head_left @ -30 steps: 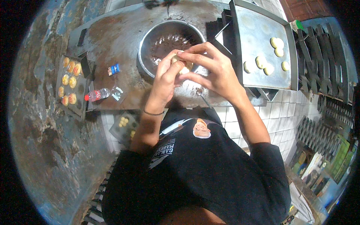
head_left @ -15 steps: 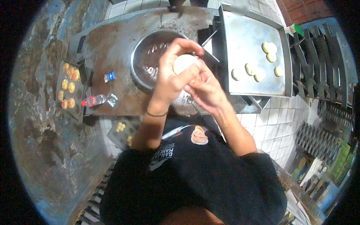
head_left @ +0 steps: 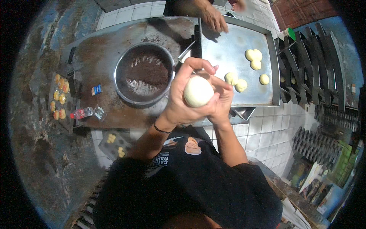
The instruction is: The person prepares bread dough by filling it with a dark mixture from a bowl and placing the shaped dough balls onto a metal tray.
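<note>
Holding the ball of pale dough (head_left: 198, 92) puts most of the load on your left hand (head_left: 176, 102): its fingers are curled around the ball, clamped on its side and leaving its upper face bare. Your right hand (head_left: 222, 107) stands against the left from the other side, fingers bent. Their tips are partly hidden, so whether they press on the dough cannot be told.

Observe the following hazards.

1. Slip: the ball could roll out if your left fingers loosen before the right support it.
2. Deformation: uneven thumb pressure could dent or tear the dough. The underside is hidden; its condition cannot be judged.
3. Contamination: the metal bowl (head_left: 116, 78) is just beside your left hand. A dropped ball could pick up the dark crumbs (head_left: 146, 72) inside it.
4. Collision: a co-worker's hand (head_left: 214, 18) is over the far edge of the tray (head_left: 228, 47). Reaching there together could knock the dough pieces (head_left: 241, 86), some of which touch and could stick.
</note>
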Motion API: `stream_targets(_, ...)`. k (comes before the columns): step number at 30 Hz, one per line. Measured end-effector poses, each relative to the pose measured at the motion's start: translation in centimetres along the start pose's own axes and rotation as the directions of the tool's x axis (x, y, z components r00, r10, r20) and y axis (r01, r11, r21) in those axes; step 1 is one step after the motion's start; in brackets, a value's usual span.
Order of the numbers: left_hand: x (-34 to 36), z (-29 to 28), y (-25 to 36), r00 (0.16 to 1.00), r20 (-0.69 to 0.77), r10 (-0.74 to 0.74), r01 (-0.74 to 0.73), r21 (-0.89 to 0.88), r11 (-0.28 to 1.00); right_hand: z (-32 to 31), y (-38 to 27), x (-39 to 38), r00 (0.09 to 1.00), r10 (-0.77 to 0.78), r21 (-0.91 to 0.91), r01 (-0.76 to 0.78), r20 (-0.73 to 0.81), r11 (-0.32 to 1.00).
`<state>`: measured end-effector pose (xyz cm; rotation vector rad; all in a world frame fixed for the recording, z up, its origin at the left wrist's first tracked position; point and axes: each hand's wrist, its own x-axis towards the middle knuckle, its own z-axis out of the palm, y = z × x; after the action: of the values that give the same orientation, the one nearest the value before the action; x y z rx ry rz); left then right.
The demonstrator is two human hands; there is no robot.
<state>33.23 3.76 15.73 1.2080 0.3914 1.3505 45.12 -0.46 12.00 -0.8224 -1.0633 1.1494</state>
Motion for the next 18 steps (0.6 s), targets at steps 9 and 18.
stream_targets(9, 2.6, -4.1, -8.0, 0.993, 0.069, 0.091, -0.114, 0.674, 0.729, -7.7, -4.4, 4.0, 0.941, 0.332, -0.47, -0.266, 0.062, 0.842)
stream_targets(18, 4.2, -2.6, -16.1, 0.954, 0.005, -0.301, 0.203, 0.727, 0.656, -13.3, 1.7, 8.7, 0.941, 0.334, -0.525, -0.261, 0.047, 0.81)
